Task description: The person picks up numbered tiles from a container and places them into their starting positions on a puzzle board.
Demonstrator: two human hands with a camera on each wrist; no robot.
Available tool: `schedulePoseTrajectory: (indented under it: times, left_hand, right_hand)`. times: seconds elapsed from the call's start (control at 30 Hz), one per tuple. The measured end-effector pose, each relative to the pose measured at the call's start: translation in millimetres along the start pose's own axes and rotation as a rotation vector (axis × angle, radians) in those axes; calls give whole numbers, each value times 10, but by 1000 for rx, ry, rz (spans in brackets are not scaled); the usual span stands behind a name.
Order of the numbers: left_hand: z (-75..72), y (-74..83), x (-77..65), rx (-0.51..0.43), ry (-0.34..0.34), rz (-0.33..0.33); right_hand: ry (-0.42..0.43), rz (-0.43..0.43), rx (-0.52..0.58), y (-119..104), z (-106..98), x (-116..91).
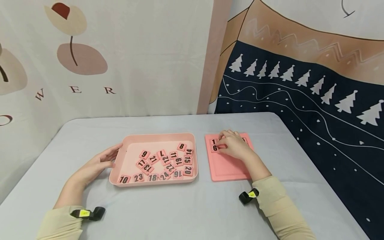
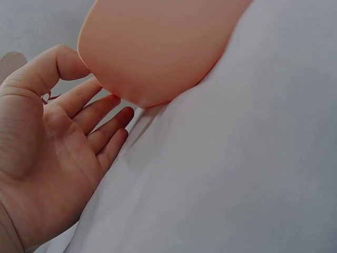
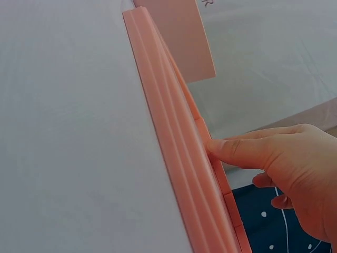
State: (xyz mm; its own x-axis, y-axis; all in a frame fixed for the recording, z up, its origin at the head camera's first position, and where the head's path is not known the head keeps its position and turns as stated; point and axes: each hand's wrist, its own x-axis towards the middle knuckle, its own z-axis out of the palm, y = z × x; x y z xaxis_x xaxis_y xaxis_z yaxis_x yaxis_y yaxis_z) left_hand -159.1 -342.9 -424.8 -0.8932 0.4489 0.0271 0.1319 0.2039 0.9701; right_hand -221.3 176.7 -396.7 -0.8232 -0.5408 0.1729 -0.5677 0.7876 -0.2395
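Note:
A shallow pink tray (image 1: 156, 138) holds several loose number tiles (image 1: 144, 154). My left hand (image 1: 97, 165) rests at the tray's left side, fingers loosely spread; in the left wrist view, thumb and fingertips meet the tray's rim (image 2: 152, 58). Over the upper part of a pink board (image 1: 228, 170), my right hand (image 1: 235, 145) has its fingertips at the tile numbered 6 (image 1: 214, 148), which lies below the tile numbered 1 (image 1: 213, 141). The hand covers most of the top row. In the right wrist view, a fingertip presses on tiles along the board (image 3: 166, 121); no lifted tile shows.
Both tray and board lie on a table with a pale cloth (image 1: 168, 213), a narrow gap between them. A light printed curtain (image 1: 150, 66) hangs behind, and a dark cloth with white trees (image 1: 270, 90) hangs at the right.

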Motion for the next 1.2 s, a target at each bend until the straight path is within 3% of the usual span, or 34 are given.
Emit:
schedulePoseTrajectory:
  times: [0.3,0.63,0.97,1.2]
  left_hand:
    - [0,-5,-1,4,4,4]
    - [10,4,1,4,5,2]
    - [8,-1,3,12,2,9]
    - [11,11,7,8,3,2]
  right_hand:
    - [39,-70,14,-135,-51,33]
    - [116,-128,58,-427,-154,70]
    - [132,-244,94,-795,-114,290]
    - [95,-264,133,-1042,-17,481]
